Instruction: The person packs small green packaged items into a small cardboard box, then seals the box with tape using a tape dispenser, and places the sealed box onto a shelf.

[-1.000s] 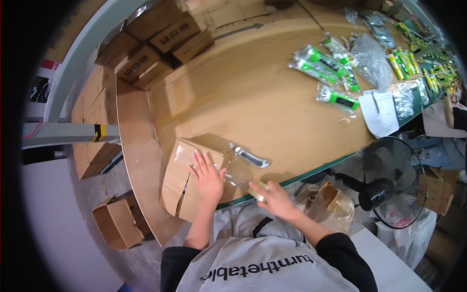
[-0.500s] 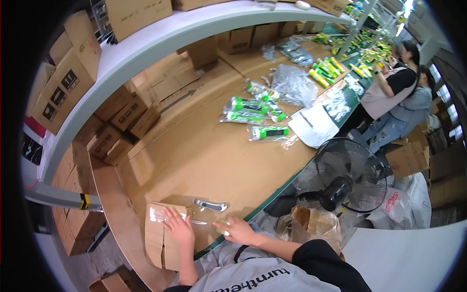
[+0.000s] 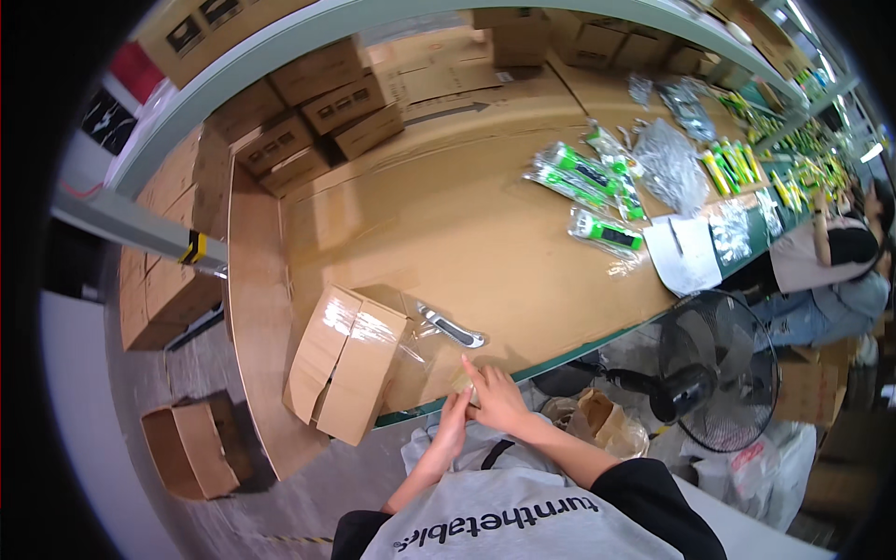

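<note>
With the hands as the clock's centre, a tan cardboard box sits at about ten o'clock on the bench, its flat flaps folded over except for a narrow dark slit; what it contains cannot be told. Glossy clear tape lies across its top, slick against the matt card. The right hand has its grip closed around a small yellowish roll, mostly hidden, at the bench's near edge; the left hand meets it there, and whether its grip is closed too cannot be told. A slim, grey cutter lies at twelve o'clock. At one o'clock, green-and-white cylinders fill crinkled clear sleeves. An open carton rests on the grey floor between eight and nine o'clock. A second ago the left hand was spread flat on the box; now it is off it, beside the right.
</note>
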Tool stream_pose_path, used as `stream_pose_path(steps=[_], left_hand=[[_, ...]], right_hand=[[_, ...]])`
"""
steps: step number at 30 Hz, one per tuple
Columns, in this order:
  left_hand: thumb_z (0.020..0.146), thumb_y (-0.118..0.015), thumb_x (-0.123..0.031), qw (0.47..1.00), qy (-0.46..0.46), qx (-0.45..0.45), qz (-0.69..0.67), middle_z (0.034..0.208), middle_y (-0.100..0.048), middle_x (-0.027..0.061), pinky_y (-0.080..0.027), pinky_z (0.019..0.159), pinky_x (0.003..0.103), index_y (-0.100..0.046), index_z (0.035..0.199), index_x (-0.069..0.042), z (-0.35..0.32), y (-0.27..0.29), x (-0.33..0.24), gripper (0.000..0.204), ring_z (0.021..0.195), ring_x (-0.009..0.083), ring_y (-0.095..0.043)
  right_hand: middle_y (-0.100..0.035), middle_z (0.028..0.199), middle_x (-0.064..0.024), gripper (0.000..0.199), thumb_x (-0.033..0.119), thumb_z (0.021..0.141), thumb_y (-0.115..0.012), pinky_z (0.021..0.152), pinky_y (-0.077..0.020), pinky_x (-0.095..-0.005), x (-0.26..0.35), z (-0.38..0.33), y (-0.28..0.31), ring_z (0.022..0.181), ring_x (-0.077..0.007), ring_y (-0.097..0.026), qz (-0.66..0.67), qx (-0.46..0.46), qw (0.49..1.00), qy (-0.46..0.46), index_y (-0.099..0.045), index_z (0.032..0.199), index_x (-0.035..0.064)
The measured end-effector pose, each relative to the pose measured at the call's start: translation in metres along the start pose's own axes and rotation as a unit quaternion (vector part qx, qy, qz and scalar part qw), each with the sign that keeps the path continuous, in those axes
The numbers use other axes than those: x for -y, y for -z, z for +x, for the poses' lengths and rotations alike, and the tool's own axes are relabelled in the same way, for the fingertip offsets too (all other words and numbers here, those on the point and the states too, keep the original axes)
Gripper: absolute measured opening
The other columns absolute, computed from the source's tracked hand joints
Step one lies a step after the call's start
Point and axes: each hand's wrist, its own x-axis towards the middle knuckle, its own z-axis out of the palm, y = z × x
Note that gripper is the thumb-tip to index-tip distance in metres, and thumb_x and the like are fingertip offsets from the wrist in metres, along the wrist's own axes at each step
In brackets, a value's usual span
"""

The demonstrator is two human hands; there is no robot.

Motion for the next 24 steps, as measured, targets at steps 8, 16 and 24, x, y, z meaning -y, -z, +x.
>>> stream_pose_path(steps=[8, 16, 24], left_hand=[[0.096, -0.056, -0.031, 0.993, -0.072, -0.075, -0.059, 0.113, -0.060, 0.0053, -0.048, 0.086, 0.032, -0.050, 0.120, -0.004, -0.014, -0.038, 0.003, 0.036, 0.101, 0.0138, -0.059], [0.096, -0.055, -0.033, 0.989, -0.081, -0.115, -0.049, 0.114, -0.059, 0.0052, -0.045, 0.088, 0.034, -0.051, 0.118, -0.006, -0.007, -0.049, 0.007, 0.035, 0.103, 0.0148, -0.057], [0.094, -0.044, -0.056, 0.987, 0.019, -0.108, -0.122, 0.115, -0.060, 0.0082, -0.046, 0.089, 0.038, -0.052, 0.122, -0.006, 0.006, -0.043, -0.014, 0.058, 0.105, 0.0201, -0.059]], right_hand=[[-0.052, 0.114, -0.0178, 0.062, 0.028, 0.079, -0.071, 0.086, -0.0465, -0.0417, -0.083, 0.083, -0.010, 0.102, -0.0326, -0.056, 0.186, -0.071, 0.978, -0.053, -0.044, 0.129, 0.0036], [-0.053, 0.110, -0.0172, 0.059, 0.018, 0.078, -0.065, 0.083, -0.0508, -0.0452, -0.072, 0.146, -0.048, 0.094, -0.0364, -0.058, -0.158, 0.032, 0.984, 0.079, -0.042, 0.131, 0.0061], [-0.056, 0.093, -0.0135, 0.032, 0.030, 0.087, -0.059, 0.066, -0.0520, -0.0394, -0.028, 0.148, 0.109, 0.075, -0.0304, -0.063, -0.098, 0.043, 0.977, 0.184, -0.059, 0.113, 0.0106]])
